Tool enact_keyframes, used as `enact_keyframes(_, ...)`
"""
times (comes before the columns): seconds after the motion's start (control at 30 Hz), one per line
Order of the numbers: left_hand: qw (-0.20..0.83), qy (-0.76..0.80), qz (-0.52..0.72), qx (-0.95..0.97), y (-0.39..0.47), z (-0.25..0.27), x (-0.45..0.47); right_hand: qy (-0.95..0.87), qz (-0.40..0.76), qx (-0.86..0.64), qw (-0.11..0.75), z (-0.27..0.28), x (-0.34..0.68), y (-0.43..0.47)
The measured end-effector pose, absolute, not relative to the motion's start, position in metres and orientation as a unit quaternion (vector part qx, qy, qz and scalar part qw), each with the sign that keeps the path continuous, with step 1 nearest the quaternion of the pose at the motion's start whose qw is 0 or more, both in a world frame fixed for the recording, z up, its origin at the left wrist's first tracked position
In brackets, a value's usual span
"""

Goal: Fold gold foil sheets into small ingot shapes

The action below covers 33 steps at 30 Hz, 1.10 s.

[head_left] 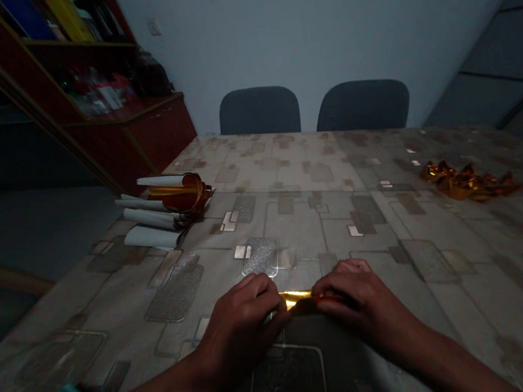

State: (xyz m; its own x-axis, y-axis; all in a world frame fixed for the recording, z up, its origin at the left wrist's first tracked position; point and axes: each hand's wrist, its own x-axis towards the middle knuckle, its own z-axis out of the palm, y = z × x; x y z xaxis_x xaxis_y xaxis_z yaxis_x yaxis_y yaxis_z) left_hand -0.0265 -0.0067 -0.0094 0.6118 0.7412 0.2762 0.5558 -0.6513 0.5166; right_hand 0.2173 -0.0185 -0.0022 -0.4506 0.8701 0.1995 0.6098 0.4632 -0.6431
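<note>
A small piece of shiny gold foil paper [297, 297] is stretched between my hands near the front of the table. My left hand [252, 315] pinches its left end, fingers bent over it. The other end is in my right hand [357, 295], thumb and fingers closed on it. Only the middle strip of the foil shows; my fingers cover both ends. To the right lie several folded gold foil pieces [472, 181] in a row. On the left rests a stack of curled gold foil sheets [174, 200] with pale backs.
A patterned cloth covers the table [304, 229]. Two grey chairs [258, 110] stand at its far side against the wall. A reddish wooden cabinet [158, 132] with filled shelves is at the back left.
</note>
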Motion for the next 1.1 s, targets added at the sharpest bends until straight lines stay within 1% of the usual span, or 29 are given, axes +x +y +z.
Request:
enact_keyframes(0.07, 0.212, 0.380, 0.238, 0.869, -0.006, -0.011, -0.026, -0.799, 0.261, -0.476, 0.257, -0.001, 0.216, -0.018)
enact_keyframes(0.17, 0.227, 0.391, 0.237, 0.860, -0.005, -0.013, -0.027, -0.794, 0.250, -0.490, 0.258, -0.002, 0.213, -0.018)
enact_keyframes(0.3, 0.211, 0.389, 0.235, 0.865, -0.004, -0.014, -0.028, -0.810, 0.207, -0.474, 0.278, -0.007, 0.211, -0.019)
enact_keyframes(0.43, 0.192, 0.391, 0.217, 0.874, -0.004, -0.013, -0.027, -0.824, 0.188, -0.458, 0.277, -0.009, 0.211, -0.019)
enact_keyframes(0.63, 0.146, 0.386, 0.188, 0.891, -0.005, -0.009, -0.025, -0.830, 0.154, -0.462, 0.272, -0.013, 0.210, -0.019)
enact_keyframes(0.9, 0.033, 0.352, 0.144, 0.924, -0.005, -0.013, -0.023, -0.832, 0.112, -0.471, 0.271, -0.017, 0.208, -0.020)
enact_keyframes(1.1, 0.018, 0.344, 0.153, 0.926, -0.003, -0.014, -0.023, -0.837, 0.082, -0.468, 0.270, -0.019, 0.206, -0.018)
